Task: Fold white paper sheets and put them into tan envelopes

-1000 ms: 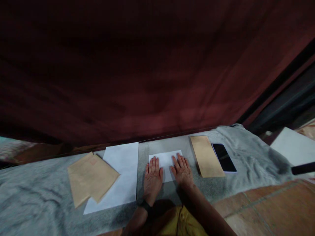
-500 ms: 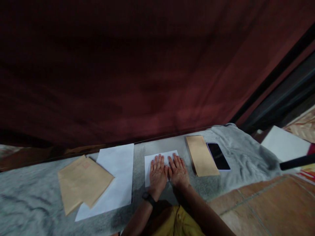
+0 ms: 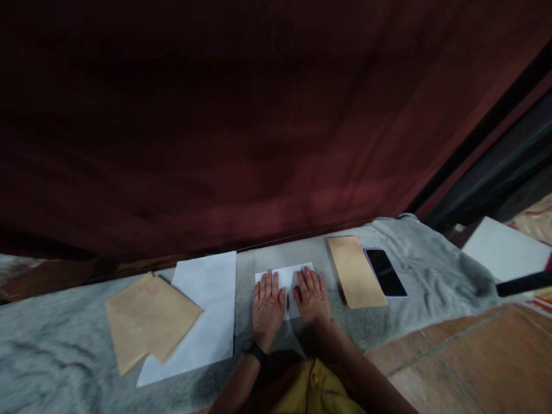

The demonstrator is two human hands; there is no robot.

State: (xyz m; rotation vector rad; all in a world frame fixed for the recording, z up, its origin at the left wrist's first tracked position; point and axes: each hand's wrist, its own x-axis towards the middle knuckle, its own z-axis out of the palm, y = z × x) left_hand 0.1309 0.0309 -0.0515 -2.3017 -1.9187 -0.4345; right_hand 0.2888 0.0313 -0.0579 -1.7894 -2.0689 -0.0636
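A small white sheet of paper (image 3: 290,280), perhaps folded, lies in front of me on a grey cloth. Flat on its left part rests my left hand (image 3: 268,307), fingers stretched out and a dark band on the wrist. My right hand (image 3: 312,296) presses flat on the right part, its fingers spread a little. Between the two thumbs a strip of the white surface shows. Both palms hide much of the paper. Neither hand grips anything.
Brown envelopes (image 3: 150,322) lie over larger white paper (image 3: 211,310) on the left. To the right are a stack of brown envelopes (image 3: 357,273) and a phone (image 3: 385,273) with a dark screen. The grey cloth (image 3: 440,270) runs along a dark red curtain (image 3: 267,172).
My hands have moved apart on the white paper, the left one sliding left. More of the paper now shows between them. The view has shifted slightly.
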